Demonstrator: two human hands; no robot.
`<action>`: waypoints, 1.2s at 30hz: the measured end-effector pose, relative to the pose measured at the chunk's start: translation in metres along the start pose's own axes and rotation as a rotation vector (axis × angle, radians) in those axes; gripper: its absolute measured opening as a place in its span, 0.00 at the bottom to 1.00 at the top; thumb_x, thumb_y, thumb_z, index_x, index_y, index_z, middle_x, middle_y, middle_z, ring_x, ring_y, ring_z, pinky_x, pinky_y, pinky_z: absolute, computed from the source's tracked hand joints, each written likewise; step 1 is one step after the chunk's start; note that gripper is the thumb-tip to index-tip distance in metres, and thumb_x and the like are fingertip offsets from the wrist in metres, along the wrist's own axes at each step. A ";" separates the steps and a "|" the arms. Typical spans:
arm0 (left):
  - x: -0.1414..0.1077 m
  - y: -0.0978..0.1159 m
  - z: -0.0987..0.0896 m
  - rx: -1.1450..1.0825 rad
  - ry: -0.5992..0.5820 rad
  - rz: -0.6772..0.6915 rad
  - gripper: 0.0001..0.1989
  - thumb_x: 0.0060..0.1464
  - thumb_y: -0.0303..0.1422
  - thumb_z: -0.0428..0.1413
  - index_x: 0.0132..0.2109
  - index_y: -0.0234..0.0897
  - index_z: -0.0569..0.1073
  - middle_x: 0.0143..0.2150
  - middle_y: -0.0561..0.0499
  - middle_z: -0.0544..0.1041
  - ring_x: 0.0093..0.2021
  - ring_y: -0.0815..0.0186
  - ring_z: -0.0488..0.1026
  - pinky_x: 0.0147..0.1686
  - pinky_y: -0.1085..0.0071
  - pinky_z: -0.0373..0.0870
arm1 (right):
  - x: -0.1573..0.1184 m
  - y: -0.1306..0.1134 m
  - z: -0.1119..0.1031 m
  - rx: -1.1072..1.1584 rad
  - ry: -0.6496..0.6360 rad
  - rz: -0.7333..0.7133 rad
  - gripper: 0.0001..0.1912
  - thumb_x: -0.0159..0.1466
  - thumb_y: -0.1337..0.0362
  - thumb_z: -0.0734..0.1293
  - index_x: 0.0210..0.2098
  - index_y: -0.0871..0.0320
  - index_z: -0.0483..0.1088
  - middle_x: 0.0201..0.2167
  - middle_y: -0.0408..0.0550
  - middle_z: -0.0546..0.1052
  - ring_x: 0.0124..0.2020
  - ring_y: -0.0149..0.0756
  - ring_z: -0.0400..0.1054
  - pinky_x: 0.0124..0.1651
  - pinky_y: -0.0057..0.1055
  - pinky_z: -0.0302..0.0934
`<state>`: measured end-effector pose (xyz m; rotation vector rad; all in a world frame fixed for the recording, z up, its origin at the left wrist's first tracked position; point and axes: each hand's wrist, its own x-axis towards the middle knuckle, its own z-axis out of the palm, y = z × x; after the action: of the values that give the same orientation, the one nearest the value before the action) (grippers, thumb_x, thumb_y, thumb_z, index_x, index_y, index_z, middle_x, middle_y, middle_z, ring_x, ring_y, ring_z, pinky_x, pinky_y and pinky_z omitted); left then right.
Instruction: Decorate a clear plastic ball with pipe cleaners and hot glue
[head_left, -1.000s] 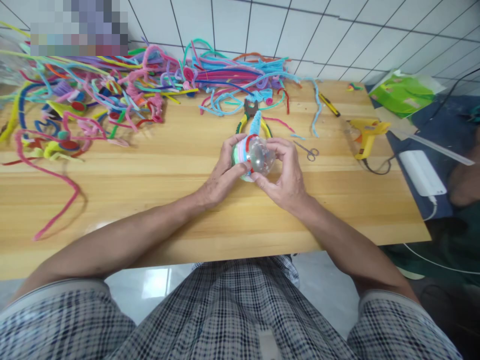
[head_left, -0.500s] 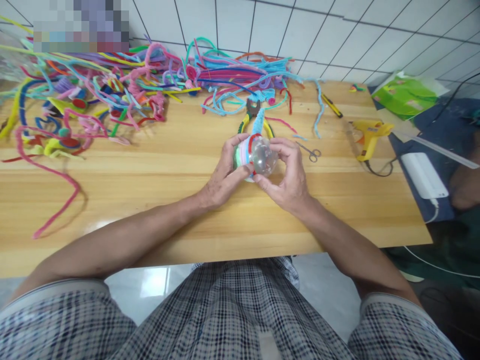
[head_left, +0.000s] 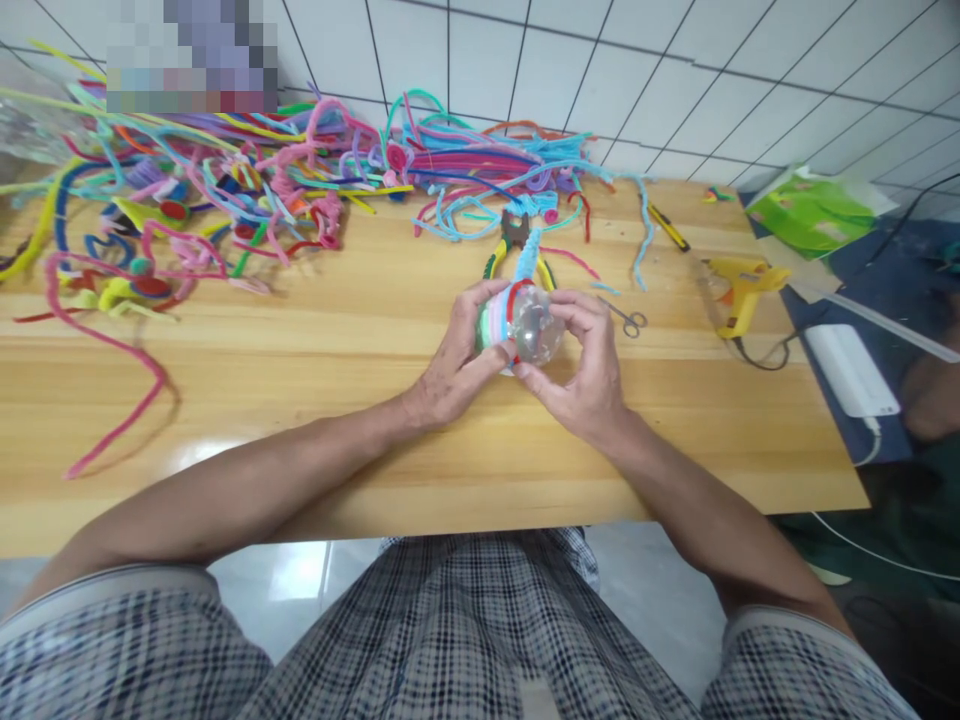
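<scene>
Between my hands is a clear plastic bottle piece (head_left: 537,335) with a rounded end, its side wrapped in green, white, pink, blue and red pipe cleaners. My left hand (head_left: 466,350) is closed around the wrapped side, thumb near the red band. My right hand (head_left: 589,358) grips the clear rounded end between thumb and fingers. Just beyond the bottle piece, a light blue pipe-cleaner coil (head_left: 527,257) sticks up; whether it is joined to it I cannot tell. Behind lie pliers (head_left: 516,232) with yellow and green handles, partly hidden.
A tangled heap of pipe cleaners (head_left: 247,190) covers the back left. Small scissors (head_left: 634,322), a yellow utility knife (head_left: 667,225) and a yellow glue gun (head_left: 742,290) lie to the right. Past the table edge are a white power block (head_left: 851,370) and a green packet (head_left: 814,212).
The view has shifted a little, so everything appears slightly lower and further right. Both hands keep hold of the bottle piece, with the right fingers slightly shifted on its clear end.
</scene>
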<state>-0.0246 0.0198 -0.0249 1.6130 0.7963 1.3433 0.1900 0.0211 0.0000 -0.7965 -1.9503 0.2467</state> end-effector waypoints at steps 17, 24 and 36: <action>0.019 0.013 0.004 -0.330 0.192 -0.374 0.26 0.61 0.45 0.65 0.63 0.46 0.72 0.65 0.47 0.79 0.70 0.48 0.73 0.71 0.53 0.70 | -0.005 0.021 -0.008 0.237 -0.086 0.213 0.35 0.73 0.44 0.74 0.73 0.46 0.64 0.76 0.59 0.72 0.78 0.57 0.68 0.74 0.60 0.72; 0.019 0.017 0.008 -0.430 0.234 -0.489 0.24 0.58 0.45 0.67 0.59 0.49 0.74 0.62 0.50 0.81 0.72 0.48 0.73 0.72 0.54 0.71 | -0.004 0.019 -0.008 0.226 -0.101 0.255 0.37 0.69 0.42 0.78 0.71 0.45 0.68 0.74 0.57 0.75 0.77 0.60 0.69 0.75 0.63 0.70; 0.040 0.045 -0.002 -0.854 0.110 -0.715 0.22 0.69 0.43 0.53 0.60 0.38 0.83 0.55 0.44 0.90 0.64 0.43 0.84 0.58 0.51 0.84 | 0.006 0.028 -0.019 0.078 0.155 0.142 0.30 0.75 0.37 0.68 0.68 0.45 0.68 0.67 0.56 0.78 0.71 0.59 0.74 0.74 0.68 0.69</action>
<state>-0.0208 0.0366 0.0333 0.5084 0.6326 1.0169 0.2168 0.0433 0.0002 -0.8775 -1.7314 0.3338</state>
